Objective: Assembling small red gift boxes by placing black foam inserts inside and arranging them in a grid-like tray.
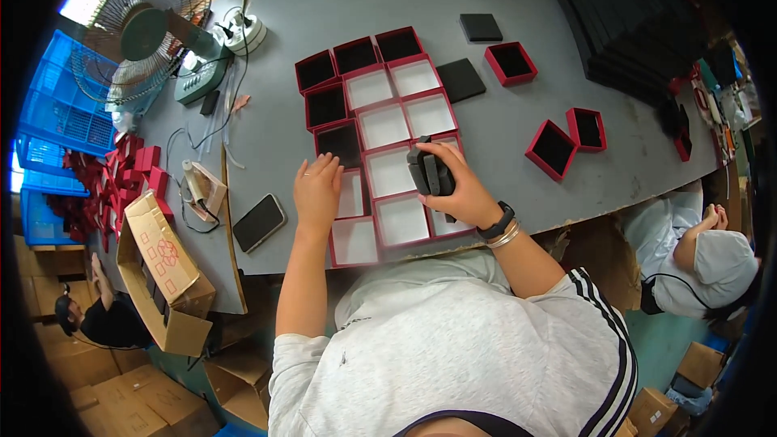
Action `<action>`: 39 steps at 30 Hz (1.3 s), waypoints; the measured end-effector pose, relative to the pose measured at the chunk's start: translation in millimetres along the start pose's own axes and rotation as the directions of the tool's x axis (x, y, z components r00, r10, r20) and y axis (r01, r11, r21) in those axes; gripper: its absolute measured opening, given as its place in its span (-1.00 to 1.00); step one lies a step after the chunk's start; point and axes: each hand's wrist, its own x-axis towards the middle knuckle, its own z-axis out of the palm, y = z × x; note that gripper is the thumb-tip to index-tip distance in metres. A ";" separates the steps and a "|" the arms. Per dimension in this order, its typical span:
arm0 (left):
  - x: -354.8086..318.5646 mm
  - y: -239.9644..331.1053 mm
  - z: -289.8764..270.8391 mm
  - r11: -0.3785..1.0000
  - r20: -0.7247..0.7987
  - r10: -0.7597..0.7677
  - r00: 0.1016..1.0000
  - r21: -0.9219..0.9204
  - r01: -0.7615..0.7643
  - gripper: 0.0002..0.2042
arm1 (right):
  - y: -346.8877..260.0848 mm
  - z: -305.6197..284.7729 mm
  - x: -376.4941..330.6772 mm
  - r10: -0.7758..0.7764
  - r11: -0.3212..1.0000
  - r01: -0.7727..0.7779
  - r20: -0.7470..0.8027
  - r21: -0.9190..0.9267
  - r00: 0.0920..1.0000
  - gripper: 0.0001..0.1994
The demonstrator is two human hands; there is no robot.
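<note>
Red-rimmed open boxes stand in a block on the grey table; several have white insides, like the white-lined box between my hands. Others along the far and left sides hold black foam inserts, such as the far-corner insert. My right hand grips a small stack of black foam pads above the near right boxes. With fingers stretched out, my left hand rests at the near left edge of a box with a black insert. Nothing shows in that hand, though its palm side is hidden.
A phone lies left of the boxes, near a desk fan. Loose black pads and red boxes sit to the right, before tall stacked black foam sheets. Two other people are at the sides.
</note>
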 end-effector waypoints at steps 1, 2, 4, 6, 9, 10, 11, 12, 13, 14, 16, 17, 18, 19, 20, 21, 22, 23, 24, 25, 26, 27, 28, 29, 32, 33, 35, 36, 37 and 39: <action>0.2 4.1 -1.0 1.000 -0.012 0.022 1.000 0.022 -0.022 -0.80 | 3.1 0.1 -1.4 0.003 1.000 -0.003 -0.006 -0.017 1.000 -0.23; 0.9 7.6 -3.2 0.998 -0.024 0.044 0.999 0.045 -0.043 -0.81 | 4.2 0.1 -1.8 0.006 0.999 -0.006 -0.011 -0.034 1.000 -0.24; 4.6 17.0 -16.3 0.997 -0.027 0.068 0.997 0.025 -0.068 -0.82 | 2.2 -0.4 -1.4 0.010 1.000 -0.010 -0.010 0.002 1.000 -0.23; 4.8 19.6 -21.3 0.996 -0.029 0.090 0.996 -0.007 -0.090 -0.82 | 1.4 -1.3 -1.6 0.016 0.999 -0.016 -0.024 -0.029 1.000 -0.23; -1.5 16.5 -20.2 0.992 0.035 0.112 0.993 -0.067 -0.109 -0.83 | 6.0 -2.8 -1.2 -0.008 1.000 0.008 -0.003 0.008 1.000 -0.23; -2.8 14.7 -18.3 0.991 0.032 0.120 0.992 -0.061 -0.118 -0.81 | 6.0 -2.5 -1.1 -0.005 1.000 0.005 -0.003 0.008 1.000 -0.23; -3.8 14.0 -16.3 0.991 0.030 0.127 0.991 -0.055 -0.126 -0.79 | 5.6 -2.4 -1.1 -0.010 1.000 0.010 -0.013 -0.009 1.000 -0.23; -4.3 13.8 -14.7 0.991 0.033 0.127 0.991 -0.057 -0.125 -0.79 | 5.6 -2.3 -1.3 -0.014 1.000 0.013 -0.022 -0.026 1.000 -0.22; -3.4 15.4 -14.9 0.993 0.038 0.108 0.993 -0.057 -0.106 -0.76 | 6.1 -2.3 -1.5 -0.007 1.000 0.007 -0.024 -0.025 1.000 -0.22; -2.8 16.9 -14.7 0.995 0.042 0.090 0.995 -0.056 -0.087 -0.73 | 6.9 -2.8 -0.7 -0.010 1.000 0.010 -0.022 -0.018 1.000 -0.22; -1.3 17.1 -13.6 0.995 0.061 0.071 0.996 -0.072 -0.067 -0.70 | 7.5 -3.5 -0.5 -0.011 1.000 0.011 -0.018 -0.011 1.000 -0.22; -0.5 17.3 -13.5 0.995 0.074 0.052 0.996 -0.083 -0.046 -0.68 | 7.4 -3.8 -0.3 -0.006 1.000 0.006 -0.018 -0.009 1.000 -0.22; 0.3 18.9 -14.2 0.996 0.075 0.049 0.996 -0.084 -0.043 -0.68 | 7.4 -4.2 -0.5 -0.001 1.000 0.001 -0.018 -0.007 1.000 -0.22; 1.9 20.9 -15.2 0.997 0.098 0.036 0.995 -0.065 -0.029 -0.67 | 7.6 -4.7 -0.3 -0.001 1.000 0.001 -0.015 -0.009 1.000 -0.22; 3.1 22.5 -15.8 0.999 0.121 0.021 0.992 -0.046 -0.015 -0.66 | 7.9 -4.9 -0.5 0.002 1.000 -0.002 -0.012 -0.001 1.000 -0.22; 4.1 23.4 -15.4 0.999 0.118 0.016 0.993 -0.048 -0.010 -0.66 | 8.1 -5.1 -1.0 0.005 1.000 -0.005 -0.008 0.006 1.000 -0.22; 5.1 23.5 -15.2 0.999 0.145 0.004 0.989 -0.035 0.001 -0.65 | 7.7 -4.9 -1.1 0.003 1.000 -0.003 0.001 0.001 1.000 -0.22; 6.4 23.6 -14.8 1.000 0.172 -0.008 0.985 -0.023 0.012 -0.65 | 7.3 -4.6 -1.6 0.010 1.000 -0.010 -0.003 -0.014 1.000 -0.22; 8.4 24.1 -14.2 0.999 0.167 -0.018 0.986 -0.025 0.023 -0.65 | 7.3 -4.6 -0.8 0.018 0.999 -0.018 -0.007 -0.029 1.000 -0.22; 9.5 25.5 -13.8 1.000 0.199 -0.006 0.980 0.014 0.004 -0.66 | 7.8 -4.5 -0.4 0.020 0.999 -0.019 0.006 -0.036 1.000 -0.22; 11.1 26.0 -13.0 0.999 0.231 0.003 0.973 0.051 -0.016 -0.66 | 8.7 -4.0 0.2 0.010 0.999 -0.010 0.006 -0.040 1.000 -0.22; 14.7 25.0 -12.1 0.999 0.228 -0.011 0.974 0.046 0.000 -0.66 | 9.1 -3.4 1.1 0.001 0.999 -0.001 0.006 -0.043 1.000 -0.22; 17.3 25.9 -10.7 0.997 0.262 -0.011 0.965 0.082 -0.011 -0.69 | 7.5 -3.5 0.2 0.008 0.999 -0.007 0.024 -0.053 1.000 -0.22; 16.9 26.3 -8.7 0.993 0.297 -0.012 0.955 0.118 -0.024 -0.71 | 4.8 -2.8 0.2 0.007 0.998 -0.006 0.009 -0.056 1.000 -0.22; 12.2 13.8 -5.4 1.000 0.271 -0.003 0.962 -0.024 0.010 -0.72 | 4.8 -3.5 -0.5 0.026 0.999 -0.025 0.009 -0.027 1.000 -0.22; 10.8 13.7 -4.0 0.999 0.266 -0.011 0.964 -0.026 0.019 -0.72 | 5.7 -3.9 -0.6 0.045 0.999 -0.045 0.015 0.014 0.999 -0.21; 9.9 14.3 -5.6 0.969 0.231 -0.113 0.966 -0.190 0.158 -0.74 | 7.1 -3.9 -0.2 0.058 0.998 -0.058 0.017 0.016 0.998 -0.21; 11.4 15.1 -7.2 0.968 0.229 -0.115 0.967 -0.191 0.161 -0.74 | 7.5 -3.8 0.7 0.070 0.997 -0.070 0.013 0.022 0.998 -0.21; 13.0 17.7 -9.6 0.954 0.265 -0.159 0.951 -0.206 0.217 -0.73 | 7.9 -3.3 1.3 0.070 0.997 -0.071 0.016 0.019 0.997 -0.21; 13.8 15.5 -8.2 0.957 0.289 -0.133 0.948 -0.211 0.198 -0.62 | 8.4 -1.8 3.2 0.049 0.999 -0.049 0.016 0.008 0.999 -0.21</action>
